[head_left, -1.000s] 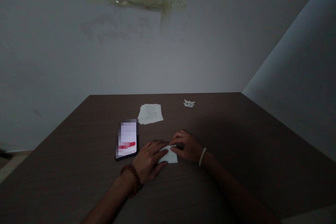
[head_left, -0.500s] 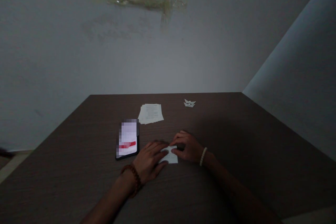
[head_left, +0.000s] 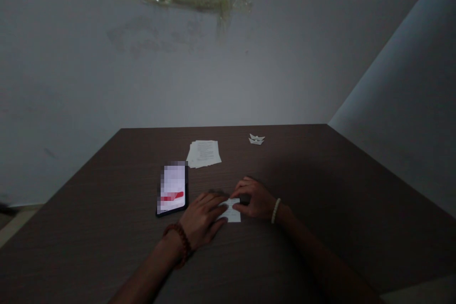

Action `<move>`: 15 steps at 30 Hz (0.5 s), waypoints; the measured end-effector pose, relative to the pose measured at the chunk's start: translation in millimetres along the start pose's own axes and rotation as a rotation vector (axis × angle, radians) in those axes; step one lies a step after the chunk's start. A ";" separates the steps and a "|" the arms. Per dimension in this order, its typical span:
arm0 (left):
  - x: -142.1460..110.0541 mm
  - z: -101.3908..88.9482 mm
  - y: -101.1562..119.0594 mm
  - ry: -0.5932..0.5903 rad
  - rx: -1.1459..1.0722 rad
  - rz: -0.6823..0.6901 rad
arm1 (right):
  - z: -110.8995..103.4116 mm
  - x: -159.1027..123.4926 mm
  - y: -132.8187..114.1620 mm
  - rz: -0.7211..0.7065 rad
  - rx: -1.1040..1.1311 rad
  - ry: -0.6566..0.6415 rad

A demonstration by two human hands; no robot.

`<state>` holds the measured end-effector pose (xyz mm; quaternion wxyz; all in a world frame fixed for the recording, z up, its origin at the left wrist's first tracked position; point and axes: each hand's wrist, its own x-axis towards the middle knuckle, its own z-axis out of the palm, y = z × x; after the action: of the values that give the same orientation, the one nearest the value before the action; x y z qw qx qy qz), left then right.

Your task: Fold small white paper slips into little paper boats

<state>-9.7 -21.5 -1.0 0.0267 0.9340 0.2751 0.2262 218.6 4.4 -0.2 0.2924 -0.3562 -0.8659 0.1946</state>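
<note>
A small piece of printed white paper (head_left: pixel 233 213) lies on the table in front of me, its left part hidden under my fingers. My left hand (head_left: pixel 204 217) rests flat on it from the left, fingers stretched out and thumb apart. From the right, my right hand (head_left: pixel 254 198) has its thumb and forefinger drawn together at the paper's upper edge; whether a fold lies between them is hard to see. A beaded bracelet circles each wrist, brown on the left and pale on the right.
Left of my hands lies a phone (head_left: pixel 172 187) with its screen lit. Beyond it is a stack of printed sheets (head_left: pixel 204 153). Two small folded paper boats (head_left: pixel 256 139) sit near the far edge of the brown table (head_left: pixel 117 171), which meets a wall (head_left: pixel 228 90).
The view has shifted very slightly. Both hands stay at the paper in nearly the same pose.
</note>
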 end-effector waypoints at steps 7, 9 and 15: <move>-0.5 1.2 0.3 -0.017 0.038 0.031 | -1.8 0.2 -0.4 0.003 -0.006 -0.006; 0.3 0.2 1.2 -0.012 0.041 0.046 | -1.3 0.1 0.2 -0.001 0.002 -0.010; 1.3 -2.5 2.3 -0.006 0.053 0.058 | -0.8 0.8 0.2 -0.003 0.004 -0.012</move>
<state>-8.7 -23.0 2.1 -0.0038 0.9427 0.2537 0.2165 218.8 5.2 0.6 0.2881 -0.3533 -0.8678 0.1980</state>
